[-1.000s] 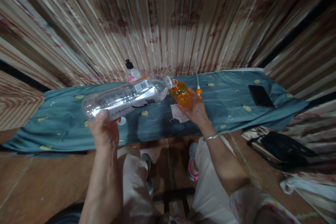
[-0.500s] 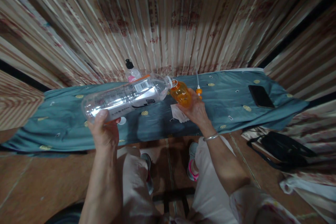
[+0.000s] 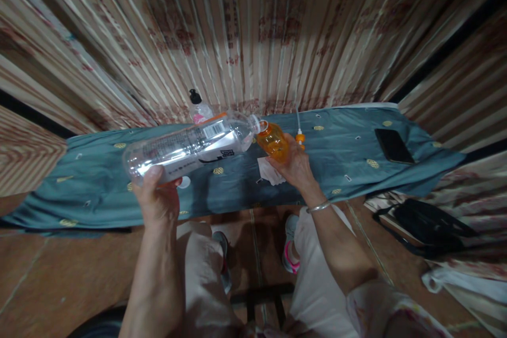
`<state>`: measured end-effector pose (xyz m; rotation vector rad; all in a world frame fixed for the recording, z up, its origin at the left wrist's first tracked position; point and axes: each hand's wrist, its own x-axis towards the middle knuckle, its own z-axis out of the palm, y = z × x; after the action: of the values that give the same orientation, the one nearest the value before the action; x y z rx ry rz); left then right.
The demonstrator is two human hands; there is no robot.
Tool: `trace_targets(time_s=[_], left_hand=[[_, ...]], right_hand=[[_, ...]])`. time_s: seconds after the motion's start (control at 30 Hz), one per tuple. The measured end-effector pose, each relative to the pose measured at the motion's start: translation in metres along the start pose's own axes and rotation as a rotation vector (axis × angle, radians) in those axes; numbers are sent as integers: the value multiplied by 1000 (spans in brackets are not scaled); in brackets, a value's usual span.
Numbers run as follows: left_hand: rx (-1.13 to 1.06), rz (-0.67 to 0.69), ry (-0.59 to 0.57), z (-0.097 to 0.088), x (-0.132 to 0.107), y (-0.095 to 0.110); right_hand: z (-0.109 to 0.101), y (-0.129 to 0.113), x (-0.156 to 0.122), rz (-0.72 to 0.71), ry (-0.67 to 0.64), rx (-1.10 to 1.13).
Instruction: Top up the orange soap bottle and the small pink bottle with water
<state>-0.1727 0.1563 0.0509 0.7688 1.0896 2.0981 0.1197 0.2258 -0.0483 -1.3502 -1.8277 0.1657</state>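
Observation:
My left hand (image 3: 157,195) grips the lower end of a large clear plastic bottle (image 3: 190,149), which lies nearly level with its neck pointing right. My right hand (image 3: 295,161) is closed around a small orange translucent bottle (image 3: 273,142), tilted so that its opening faces the large bottle's mouth. The two mouths meet or nearly meet; whether liquid passes between them I cannot tell. Just beyond my right hand lies an orange pump top (image 3: 300,138) with a thin clear tube. A white round cap (image 3: 184,182) sits beside my left hand, and a pale tissue (image 3: 271,171) lies below the orange bottle.
A green patterned cloth (image 3: 99,169) covers the narrow table. At its back stands a clear pump bottle with a black top (image 3: 195,97). A black phone (image 3: 394,146) lies to the right. Below on that side is a black bag (image 3: 431,226). Curtains (image 3: 253,31) hang behind.

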Motion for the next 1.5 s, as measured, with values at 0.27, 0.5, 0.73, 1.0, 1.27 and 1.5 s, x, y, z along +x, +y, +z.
trace_targets(time_s=[0.27, 0.5, 0.73, 1.0, 1.27, 1.5], left_hand=[[-20, 2, -3, -2, 1, -2], [-17, -4, -11, 0, 1, 0], [-5, 6, -15, 0, 0, 0], [-15, 7, -10, -2, 1, -1], [-11, -5, 5, -1, 1, -1], [6, 20, -11, -1, 1, -1]], right_hand=[[1, 1, 0, 10, 2, -1], [2, 2, 0, -8, 22, -5], [3, 3, 0, -16, 20, 2], [1, 3, 0, -21, 16, 10], [3, 4, -1, -12, 13, 2], [2, 3, 0, -26, 20, -3]])
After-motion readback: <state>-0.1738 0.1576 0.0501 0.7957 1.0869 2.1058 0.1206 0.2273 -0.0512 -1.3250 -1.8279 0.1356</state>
